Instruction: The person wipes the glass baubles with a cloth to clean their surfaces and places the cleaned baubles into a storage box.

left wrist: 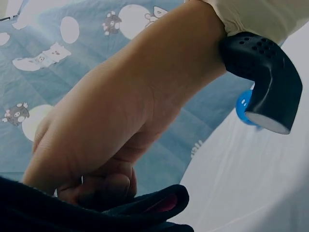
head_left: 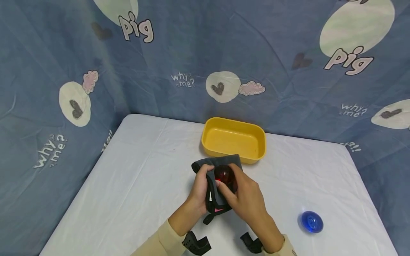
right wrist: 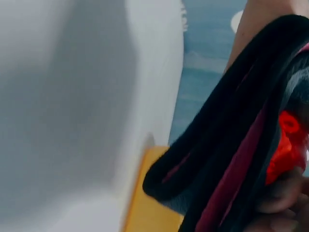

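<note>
My left hand [head_left: 199, 192] grips a folded dark grey cloth [head_left: 221, 200] with black edging and some pink inside the folds. A round, see-through dark red object [head_left: 224, 173], perhaps a small bowl, lies against the cloth. My right hand [head_left: 248, 197] holds this red piece by its right side, thumb in front. In the right wrist view, the red object [right wrist: 287, 152] shows bright beside the cloth's layered edges [right wrist: 231, 125]. The left wrist view has the cloth [left wrist: 145, 208] below my hand, with the red piece hidden.
A yellow rectangular tub [head_left: 208, 147] stands just beyond the cloth. To the right on the white-covered table [head_left: 153, 160] sits a small see-through blue bowl [head_left: 311, 222]. Blue printed fabric [head_left: 179, 46] hangs behind. Black wrist mounts [head_left: 196, 243] stick out below my hands.
</note>
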`<state>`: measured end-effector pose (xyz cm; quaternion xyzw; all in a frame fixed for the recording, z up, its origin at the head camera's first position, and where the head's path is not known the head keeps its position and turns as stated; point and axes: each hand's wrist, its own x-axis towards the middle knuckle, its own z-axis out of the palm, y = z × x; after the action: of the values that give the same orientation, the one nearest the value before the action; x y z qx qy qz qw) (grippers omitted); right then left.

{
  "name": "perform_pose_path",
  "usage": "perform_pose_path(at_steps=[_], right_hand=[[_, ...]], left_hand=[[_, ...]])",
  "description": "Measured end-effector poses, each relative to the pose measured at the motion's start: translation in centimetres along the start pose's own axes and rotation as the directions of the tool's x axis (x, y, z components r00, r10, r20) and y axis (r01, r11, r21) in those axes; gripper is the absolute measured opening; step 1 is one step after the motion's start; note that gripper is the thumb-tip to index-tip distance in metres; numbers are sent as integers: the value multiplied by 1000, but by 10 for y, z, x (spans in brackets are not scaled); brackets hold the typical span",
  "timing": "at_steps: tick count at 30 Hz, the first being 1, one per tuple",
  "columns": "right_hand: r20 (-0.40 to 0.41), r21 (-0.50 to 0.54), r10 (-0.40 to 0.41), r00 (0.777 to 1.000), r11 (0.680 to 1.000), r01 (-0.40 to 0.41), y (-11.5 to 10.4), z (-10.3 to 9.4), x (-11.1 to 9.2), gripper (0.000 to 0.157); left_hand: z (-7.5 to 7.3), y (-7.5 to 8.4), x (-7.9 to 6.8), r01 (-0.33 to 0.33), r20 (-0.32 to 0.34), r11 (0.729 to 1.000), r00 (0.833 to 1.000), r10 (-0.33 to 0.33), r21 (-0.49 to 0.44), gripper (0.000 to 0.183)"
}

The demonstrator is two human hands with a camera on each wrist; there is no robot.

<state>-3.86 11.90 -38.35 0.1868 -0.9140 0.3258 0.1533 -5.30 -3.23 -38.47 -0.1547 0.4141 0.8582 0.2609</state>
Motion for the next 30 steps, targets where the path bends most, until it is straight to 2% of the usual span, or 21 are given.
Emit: perform_pose_path(at_steps=[3, 5, 7, 9, 11, 12, 13, 15, 17, 19, 21, 24, 27, 30], right_hand=[[15, 55, 95, 995, 994, -96, -2, 2, 1, 45], [44, 100, 169, 985, 980, -173, -4, 2, 1, 42], [92, 147, 246, 965, 955, -257, -5, 0, 2, 42], [145, 209, 314, 938, 917, -339, -5, -1, 3, 44], [182, 254, 357, 916, 883, -394, -5, -4, 4, 46], [192, 267, 361, 913, 876, -403, -5, -5, 5, 46], [195, 274, 351, 916, 877, -394, -4, -6, 5, 46], [173, 244, 288, 942, 914, -324, -4, -7, 4, 52], [130, 176, 184, 974, 963, -206, -3, -7, 1, 61], [75, 83, 72, 995, 993, -78, -2, -6, -1, 73], [26, -11, -5, 1000, 1000, 5, -2, -4, -3, 79], [-18, -99, -62, 998, 993, 60, -1, -2, -4, 79], [-30, -116, -71, 997, 991, 67, 0, -2, -1, 72], [-12, -78, -59, 998, 995, 58, 0, -4, 5, 63]], left_hand=[[0, 1, 0, 9, 40, 1000, 999, -8, -11, 57], [0, 2, 0, 16, 60, 1000, 998, -15, -17, 59], [0, 3, -1, 15, 62, 1000, 998, -14, -12, 59], [1, 4, -1, 11, 49, 1000, 999, -11, -2, 59], [2, 5, -1, 3, 41, 1000, 999, -3, 3, 59], [2, 5, -1, 0, 37, 1000, 999, 0, 5, 59], [2, 6, -1, -1, 38, 1000, 999, 1, 1, 60], [3, 8, -1, -9, 47, 1000, 999, 10, -7, 61], [3, 10, 0, -22, 51, 1000, 998, 23, -17, 62], [3, 11, -1, -33, 57, 999, 998, 35, -27, 63], [3, 12, -1, -35, 57, 999, 998, 37, -31, 63], [3, 11, -2, -33, 54, 999, 998, 34, -23, 63], [3, 9, -2, -33, 52, 999, 998, 34, -8, 62], [3, 6, -3, -24, 46, 1000, 999, 24, -3, 61]])
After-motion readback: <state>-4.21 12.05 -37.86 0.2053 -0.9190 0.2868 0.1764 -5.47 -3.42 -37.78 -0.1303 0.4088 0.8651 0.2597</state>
